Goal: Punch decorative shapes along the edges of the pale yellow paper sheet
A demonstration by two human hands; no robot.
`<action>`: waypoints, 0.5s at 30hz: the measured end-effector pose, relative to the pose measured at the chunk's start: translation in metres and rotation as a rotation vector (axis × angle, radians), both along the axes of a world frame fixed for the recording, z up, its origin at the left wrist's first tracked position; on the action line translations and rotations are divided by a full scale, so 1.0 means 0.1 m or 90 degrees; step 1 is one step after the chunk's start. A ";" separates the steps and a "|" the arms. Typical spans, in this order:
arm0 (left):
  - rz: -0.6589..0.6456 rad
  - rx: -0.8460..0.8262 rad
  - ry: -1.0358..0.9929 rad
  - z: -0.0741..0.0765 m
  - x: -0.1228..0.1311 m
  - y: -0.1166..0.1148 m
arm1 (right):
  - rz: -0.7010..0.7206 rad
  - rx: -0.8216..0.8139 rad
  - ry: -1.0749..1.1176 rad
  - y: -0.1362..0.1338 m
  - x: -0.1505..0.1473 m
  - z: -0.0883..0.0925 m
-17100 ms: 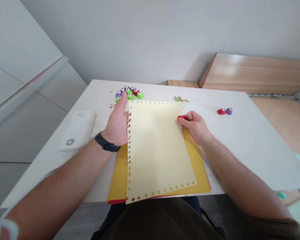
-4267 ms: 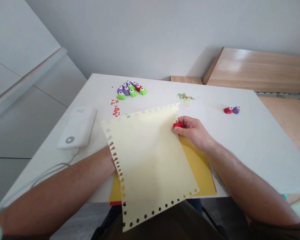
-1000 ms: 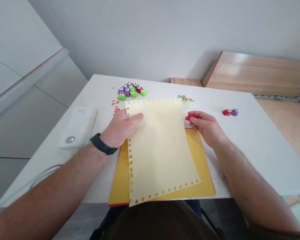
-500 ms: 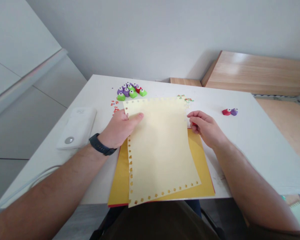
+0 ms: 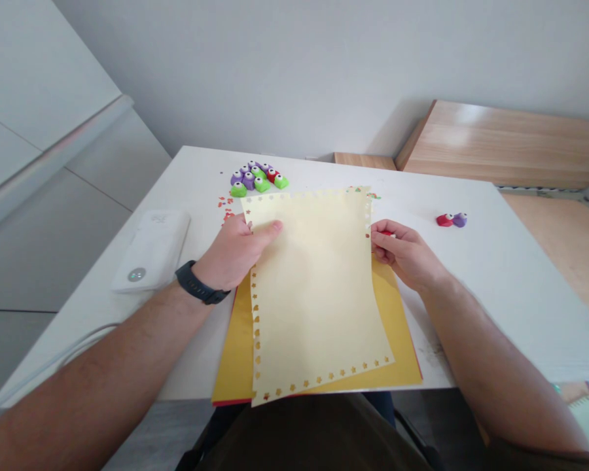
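My left hand [image 5: 240, 245], wearing a dark wristband, grips the left edge of a cream sheet of paper [image 5: 314, 281]. Its thumb lies on top and the other fingers are mostly hidden behind the sheet. Small cut-out shapes, stars among them, run along the paper's edges. At the upper right edge, my right hand [image 5: 400, 252] is closed around a small red craft punch [image 5: 387, 233], largely covered by the fingers. A punched hole shows in the paper right beside the fingertips. Beneath the sheet lies yellow paper [image 5: 402, 340] with a red edge showing.
Several purple, green and red craft punches [image 5: 258, 178] are grouped at the back left. Two more punches [image 5: 451, 220] sit to the right. Red paper bits [image 5: 226, 204] lie near my left hand. A white box-like device [image 5: 152, 252] and a cable [image 5: 88, 337] are at the left.
My right hand has brought the red craft punch to the paper's right edge, and a dark hole now shows there. The sheet's upper right side has shifted slightly right. My left hand holds still.
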State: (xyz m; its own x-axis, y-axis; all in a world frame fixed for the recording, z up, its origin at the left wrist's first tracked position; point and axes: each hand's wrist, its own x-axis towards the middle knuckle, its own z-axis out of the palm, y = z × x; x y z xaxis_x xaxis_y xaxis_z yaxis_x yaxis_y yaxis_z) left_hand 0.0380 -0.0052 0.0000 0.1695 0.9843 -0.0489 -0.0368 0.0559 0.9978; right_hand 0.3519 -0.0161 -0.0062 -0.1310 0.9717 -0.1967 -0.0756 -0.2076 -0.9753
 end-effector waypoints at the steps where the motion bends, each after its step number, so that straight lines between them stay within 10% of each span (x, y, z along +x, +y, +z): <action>1: 0.001 0.000 0.001 0.00 0.00 0.00 | 0.008 -0.003 0.014 0.00 0.00 0.00; 15: 0.008 -0.009 -0.021 0.00 0.02 -0.02 | 0.088 -0.020 0.030 -0.04 -0.03 -0.03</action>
State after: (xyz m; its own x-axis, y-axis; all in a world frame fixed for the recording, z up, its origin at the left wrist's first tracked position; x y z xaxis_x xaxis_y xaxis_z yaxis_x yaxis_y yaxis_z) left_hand 0.0402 -0.0074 0.0005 0.1590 0.9856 -0.0577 -0.0711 0.0697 0.9950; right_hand 0.3490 -0.0203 -0.0089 -0.2728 0.9373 -0.2167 -0.0893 -0.2490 -0.9644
